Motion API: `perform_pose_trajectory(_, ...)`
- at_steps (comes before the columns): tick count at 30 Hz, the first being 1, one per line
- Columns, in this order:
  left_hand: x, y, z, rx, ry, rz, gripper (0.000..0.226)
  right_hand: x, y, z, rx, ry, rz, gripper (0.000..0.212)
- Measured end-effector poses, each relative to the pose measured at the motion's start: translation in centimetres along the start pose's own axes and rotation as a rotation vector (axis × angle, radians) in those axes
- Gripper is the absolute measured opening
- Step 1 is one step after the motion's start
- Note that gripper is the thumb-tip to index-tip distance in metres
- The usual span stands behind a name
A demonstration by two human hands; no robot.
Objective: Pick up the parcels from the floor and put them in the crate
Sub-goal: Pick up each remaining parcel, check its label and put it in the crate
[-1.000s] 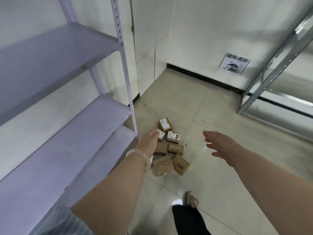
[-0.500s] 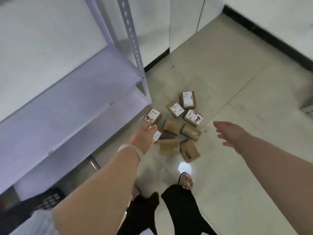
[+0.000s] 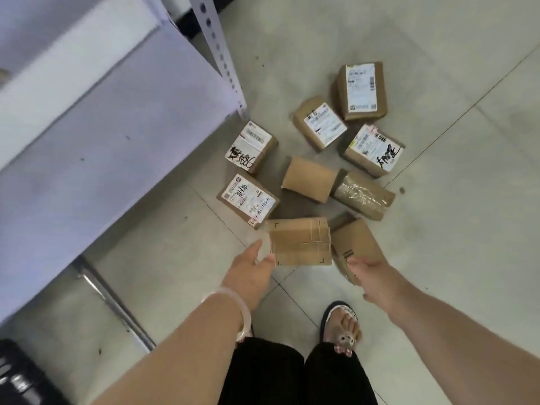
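Note:
Several brown cardboard parcels lie clustered on the tiled floor, some with white labels, such as a labelled parcel [image 3: 362,89] at the far side. Nearest me is a plain taped parcel [image 3: 301,241], and right of it a parcel with a printed barcode [image 3: 358,244]. My left hand [image 3: 251,273] reaches in, its fingertips at the plain parcel's left edge and its thumb spread. My right hand [image 3: 371,276] lies over the near end of the barcode parcel with its fingers touching it. A corner of the black crate [image 3: 17,375] shows at the bottom left.
A lilac metal shelf [image 3: 117,127] fills the left side, and its perforated post [image 3: 222,54] stands just left of the parcels. A metal floor rail [image 3: 117,308] runs under the shelf. My sandalled foot [image 3: 342,328] stands just behind the parcels.
The view has tilted down and closed in on the parcels. Both hands dropped from above the pile to the two nearest parcels.

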State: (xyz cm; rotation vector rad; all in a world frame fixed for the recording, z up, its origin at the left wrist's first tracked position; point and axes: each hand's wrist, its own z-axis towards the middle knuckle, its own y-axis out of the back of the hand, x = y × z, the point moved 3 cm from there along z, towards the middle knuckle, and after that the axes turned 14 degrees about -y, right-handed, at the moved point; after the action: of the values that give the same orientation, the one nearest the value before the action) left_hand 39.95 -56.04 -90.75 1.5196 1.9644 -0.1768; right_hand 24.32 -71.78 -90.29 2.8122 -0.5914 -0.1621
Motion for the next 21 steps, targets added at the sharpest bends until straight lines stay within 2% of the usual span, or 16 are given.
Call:
perform_pose_trajectory(2, 2.1, -1.3, 3.0, 0.016, -0.099, 0.197, 0.055, -1.2, -1.9, 4.2, 0.014, -0.078, 0.073, 0.037)
perform_pose_trajectory(4, 2.6, -2.0, 6.0, 0.038, -0.277, 0.451, 0.056, -2.3, -3.8, 7.2, 0.041, -0.185, 0.163, 0.038)
perform_pose_trajectory(7, 2.1, -3.1, 10.3, 0.121, -0.425, 0.618, 0.055, -3.5, -7.1, 9.6, 0.160, -0.359, 0.307, 0.029)
perform_pose_trajectory(10, 1.6, -4.0, 13.0, 0.198, -0.467, 0.716, 0.057, -3.3, -9.1, 11.5, 0.202, -0.326, 0.388, 0.029)
perform_pose_trajectory(13, 2.7, -4.7, 14.0, 0.272, -0.404, 0.765, 0.062, -2.6, -9.7, 12.4, 0.182, -0.262, 0.449, 0.036)
perform_pose_trajectory(17, 4.2, -4.8, 13.3, 0.273, -0.262, 0.771, 0.067, -1.7, -9.5, 12.2, 0.187, -0.235, 0.560, 0.037)
perform_pose_trajectory(19, 5.7, -4.9, 12.7, 0.308, -0.095, 0.619, 0.065, -1.1, -9.0, 11.7, 0.183, -0.196, 0.586, 0.019)
perform_pose_trajectory(21, 7.3, -5.0, 11.5, 0.267, 0.052, 0.312, 0.058, -0.6, -8.6, 10.7, 0.170, -0.140, 0.567, 0.018)
